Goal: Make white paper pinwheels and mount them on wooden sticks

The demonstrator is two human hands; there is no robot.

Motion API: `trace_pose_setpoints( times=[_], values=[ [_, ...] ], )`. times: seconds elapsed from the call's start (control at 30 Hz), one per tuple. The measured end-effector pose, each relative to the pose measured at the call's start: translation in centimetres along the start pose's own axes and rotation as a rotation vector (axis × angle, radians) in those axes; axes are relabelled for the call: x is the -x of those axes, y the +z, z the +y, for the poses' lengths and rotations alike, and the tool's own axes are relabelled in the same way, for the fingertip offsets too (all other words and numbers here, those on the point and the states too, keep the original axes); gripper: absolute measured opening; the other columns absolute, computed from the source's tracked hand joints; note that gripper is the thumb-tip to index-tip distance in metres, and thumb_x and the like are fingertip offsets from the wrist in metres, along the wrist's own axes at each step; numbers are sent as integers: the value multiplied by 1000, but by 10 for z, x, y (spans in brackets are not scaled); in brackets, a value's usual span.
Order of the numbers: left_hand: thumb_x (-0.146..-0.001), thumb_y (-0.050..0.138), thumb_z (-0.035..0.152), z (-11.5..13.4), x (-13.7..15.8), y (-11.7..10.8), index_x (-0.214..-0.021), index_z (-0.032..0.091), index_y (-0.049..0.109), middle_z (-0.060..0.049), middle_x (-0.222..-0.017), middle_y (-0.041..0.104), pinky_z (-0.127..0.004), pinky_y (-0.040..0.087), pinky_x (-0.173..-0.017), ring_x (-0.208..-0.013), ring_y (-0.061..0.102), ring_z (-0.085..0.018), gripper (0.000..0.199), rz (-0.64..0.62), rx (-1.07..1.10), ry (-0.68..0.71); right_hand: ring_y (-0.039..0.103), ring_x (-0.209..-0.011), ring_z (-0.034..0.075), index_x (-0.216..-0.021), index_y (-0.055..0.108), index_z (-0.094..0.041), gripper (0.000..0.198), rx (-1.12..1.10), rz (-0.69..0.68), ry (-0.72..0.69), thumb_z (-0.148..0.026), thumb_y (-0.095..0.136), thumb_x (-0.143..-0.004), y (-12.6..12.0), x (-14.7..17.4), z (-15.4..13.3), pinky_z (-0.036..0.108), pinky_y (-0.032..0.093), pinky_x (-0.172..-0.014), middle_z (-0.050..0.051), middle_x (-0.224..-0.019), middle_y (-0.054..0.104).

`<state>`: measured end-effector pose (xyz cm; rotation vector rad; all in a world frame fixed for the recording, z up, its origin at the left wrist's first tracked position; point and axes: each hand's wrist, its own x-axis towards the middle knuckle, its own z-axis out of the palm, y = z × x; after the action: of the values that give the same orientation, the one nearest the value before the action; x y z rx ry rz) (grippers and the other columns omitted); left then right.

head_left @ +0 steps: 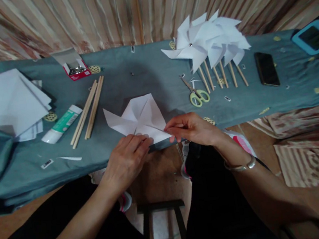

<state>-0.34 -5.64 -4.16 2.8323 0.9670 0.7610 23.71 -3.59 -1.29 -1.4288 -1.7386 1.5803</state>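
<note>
A white paper pinwheel (142, 112), partly folded, lies at the table's near edge between my hands. My left hand (130, 153) has its fingers bent together on the paper's lower left edge, near the middle. With thumb and fingertips, my right hand (192, 128) pinches the paper's lower right corner. Left of the paper lie several wooden sticks (94, 109) and a white and green glue tube (62, 124). Green-handled scissors (199, 96) rest beyond my right hand. Several finished white pinwheels (195, 37) on sticks overlap at the back right.
A red box (78, 71) of small metal pins stands open at the back. White paper sheets (5, 101) are stacked at the left. A black phone (267, 68) and a blue-framed device (315, 37) lie at the right. Paper scraps (69, 159) dot the green tablecloth (153, 73).
</note>
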Motion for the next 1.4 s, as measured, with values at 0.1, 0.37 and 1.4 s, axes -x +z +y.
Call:
trace_pose_setpoints(
  times=[0.1, 0.37, 1.4],
  values=[
    [-88, 58, 8, -1, 3, 0, -111, 7, 61, -12, -101, 68, -36, 56, -81, -89, 62, -22, 23, -17, 20, 1, 62, -63, 13, -91, 71, -18, 22, 178, 168, -78, -33, 54, -89, -3, 0, 2, 27, 49, -61, 3, -75, 72],
    [-89, 55, 6, 0, 5, -4, -110, 7, 62, -12, -100, 68, -35, 57, -83, -91, 62, -22, 22, -41, 24, 2, 46, -136, 24, -120, 67, -27, 50, 393, 147, -353, -4, 57, -77, 5, -4, 10, 46, 35, -113, 6, -147, 50],
    [-91, 52, 7, 3, 12, -11, -109, 8, 61, -13, -103, 67, -37, 59, -83, -93, 62, -22, 20, -84, 92, -33, 53, -127, 23, -79, 71, -27, 3, 289, 314, -354, -25, 70, -81, 41, -45, 6, 41, 41, -111, 0, -134, 59]
  ],
)
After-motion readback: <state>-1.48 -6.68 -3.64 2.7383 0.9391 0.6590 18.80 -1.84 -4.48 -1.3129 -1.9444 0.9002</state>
